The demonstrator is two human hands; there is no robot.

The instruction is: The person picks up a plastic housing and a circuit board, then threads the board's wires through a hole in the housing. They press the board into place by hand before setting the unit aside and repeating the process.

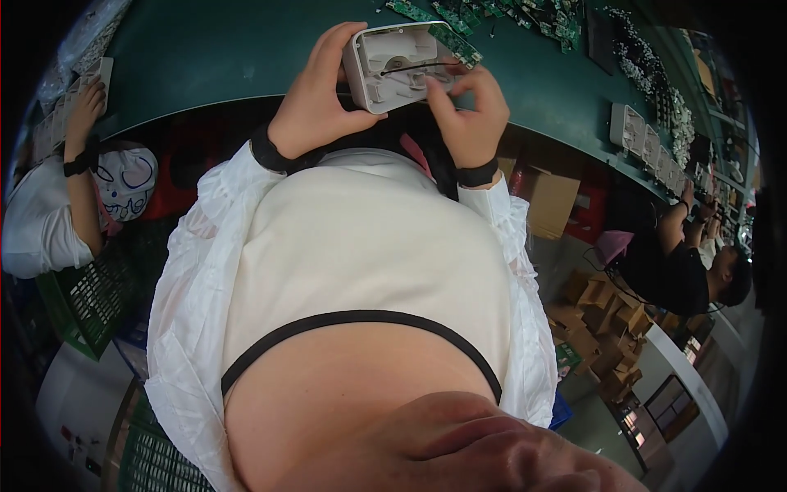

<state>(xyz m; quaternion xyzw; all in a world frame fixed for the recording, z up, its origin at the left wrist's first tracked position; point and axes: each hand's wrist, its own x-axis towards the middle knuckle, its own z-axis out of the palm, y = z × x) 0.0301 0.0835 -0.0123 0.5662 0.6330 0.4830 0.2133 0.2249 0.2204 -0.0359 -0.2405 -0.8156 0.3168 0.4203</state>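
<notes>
My left hand (320, 107) grips the left side of an open white plastic housing (366, 85), thumb along its near edge and fingers behind it. Inside the housing are moulded ribs, a round part and a dark wire (410, 67) running toward the right. A narrow green circuit board (456, 46) lies slanted over the housing's far right corner. At the right side of the housing, my right hand (475, 115) has its thumb and fingers curled close to the wire's end. What those fingers pinch is too small to tell.
Several green circuit boards (557, 20) lie piled on the green table (221, 49). Small white parts (648, 61) are scattered at the far right, near a row of white housings (648, 139). Co-workers sit at left (49, 217) and right (668, 266). Cardboard boxes (607, 320) stand on the floor.
</notes>
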